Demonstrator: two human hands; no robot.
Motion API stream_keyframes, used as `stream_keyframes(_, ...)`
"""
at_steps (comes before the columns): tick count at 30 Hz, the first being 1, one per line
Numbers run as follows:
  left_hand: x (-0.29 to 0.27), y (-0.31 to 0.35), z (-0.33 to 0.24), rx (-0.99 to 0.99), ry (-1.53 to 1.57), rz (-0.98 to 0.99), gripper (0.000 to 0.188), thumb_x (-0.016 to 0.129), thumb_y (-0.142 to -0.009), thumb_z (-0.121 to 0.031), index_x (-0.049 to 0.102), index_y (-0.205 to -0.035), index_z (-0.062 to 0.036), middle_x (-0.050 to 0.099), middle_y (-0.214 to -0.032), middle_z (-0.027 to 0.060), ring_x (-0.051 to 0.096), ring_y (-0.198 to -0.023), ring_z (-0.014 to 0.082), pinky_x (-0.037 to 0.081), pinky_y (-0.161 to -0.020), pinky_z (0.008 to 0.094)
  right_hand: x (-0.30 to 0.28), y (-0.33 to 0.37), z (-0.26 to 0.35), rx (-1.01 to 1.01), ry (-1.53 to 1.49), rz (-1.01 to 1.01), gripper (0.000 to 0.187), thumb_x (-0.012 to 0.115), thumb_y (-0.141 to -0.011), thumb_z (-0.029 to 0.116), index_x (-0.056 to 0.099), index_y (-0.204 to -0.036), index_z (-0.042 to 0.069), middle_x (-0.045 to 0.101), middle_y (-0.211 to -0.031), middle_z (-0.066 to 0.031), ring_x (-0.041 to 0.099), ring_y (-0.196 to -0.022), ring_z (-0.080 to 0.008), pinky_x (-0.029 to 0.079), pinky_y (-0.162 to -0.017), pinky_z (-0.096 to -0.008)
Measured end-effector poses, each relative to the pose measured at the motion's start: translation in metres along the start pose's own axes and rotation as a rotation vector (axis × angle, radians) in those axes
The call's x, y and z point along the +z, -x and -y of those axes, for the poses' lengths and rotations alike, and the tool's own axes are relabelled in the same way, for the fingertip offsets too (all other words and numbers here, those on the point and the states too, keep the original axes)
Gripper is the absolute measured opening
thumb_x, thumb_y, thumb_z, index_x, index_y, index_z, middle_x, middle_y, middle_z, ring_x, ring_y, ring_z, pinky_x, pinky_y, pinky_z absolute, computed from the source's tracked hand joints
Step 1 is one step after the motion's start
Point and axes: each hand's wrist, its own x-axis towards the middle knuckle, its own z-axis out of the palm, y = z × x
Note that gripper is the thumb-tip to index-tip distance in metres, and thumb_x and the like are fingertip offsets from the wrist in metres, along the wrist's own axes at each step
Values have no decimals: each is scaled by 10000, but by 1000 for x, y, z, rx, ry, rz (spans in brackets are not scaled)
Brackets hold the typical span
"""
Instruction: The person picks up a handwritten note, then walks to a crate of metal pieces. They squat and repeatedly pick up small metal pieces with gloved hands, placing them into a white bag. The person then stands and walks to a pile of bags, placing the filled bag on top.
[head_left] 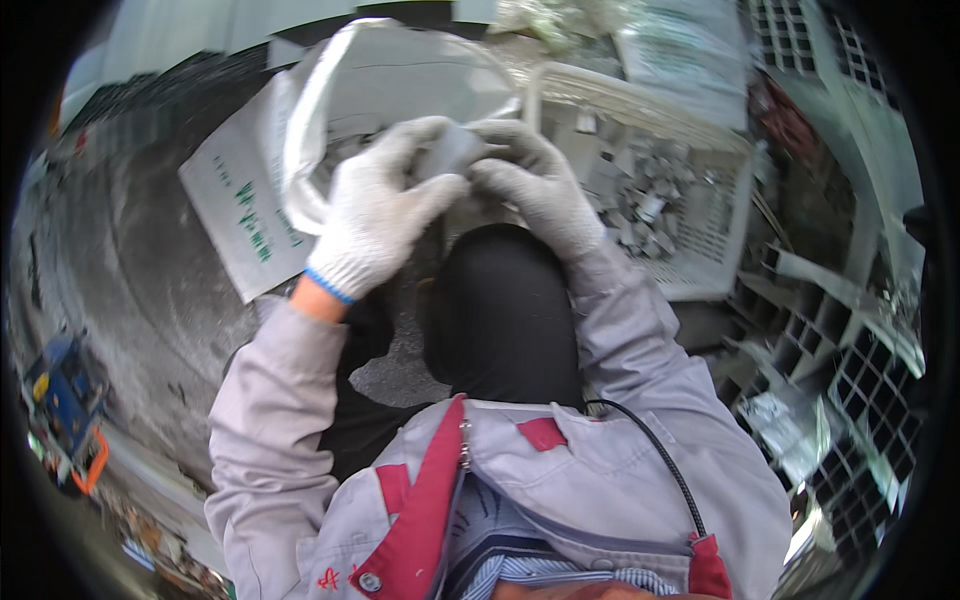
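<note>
Both my hands wear white knitted gloves and meet in front of me, above my knee. Between them is a small grey metal piece with a smooth, flat face. My left hand pinches it between thumb and fingers. From the other side my right hand grips its edge, thumb and fingers closed in. Just behind the left hand stands an open white woven sack with its rim rolled out. To the right, a white plastic basket holds many small grey metal pieces.
Metal mesh racks stand along the right side, with plastic sheeting hanging by them. Wrapped clear bags lie behind the basket. At the far left, a blue machine with an orange handle sits on the grey concrete floor.
</note>
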Motion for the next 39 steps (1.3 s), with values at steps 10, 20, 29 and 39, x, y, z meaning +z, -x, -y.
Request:
stream_keyframes(10,-32,-19,23,15,-793,-191,542,788,-990,-262,653,-1490,-100,787,-1084,203,785,-984,360,617,-873,456,-311,23,-31,-114,394,-1174,290,757,-1004,56,735,-1290,7,785,-1031,-101,724,-741,-135,586,-627,-283)
stream_keyframes(20,-29,-10,20,-117,-1024,-138,592,838,-951,-311,661,-1490,-140,752,-1308,176,753,-1147,383,586,-997,470,-462,-31,-134,306,973,-909,385,845,-944,195,808,-1295,43,827,-1257,-123,791,-1091,-230,615,-964,-358)
stream_keyframes(29,-25,-2,15,76,-868,-79,522,868,-906,-277,730,-1375,-92,773,-1266,130,771,-1084,325,601,-977,431,-430,9,-119,110,931,-1302,228,769,-954,234,828,-1126,97,830,-978,-107,792,-823,-227,629,-748,-390)
stream_keyframes(39,-30,9,15,56,-914,120,432,904,-844,-264,782,-1216,-79,790,-1092,121,761,-1020,320,590,-883,451,-240,6,8,-417,-60,-989,45,701,-1050,97,716,-1047,140,697,-780,-29,638,-610,-127,472,-491,-299)
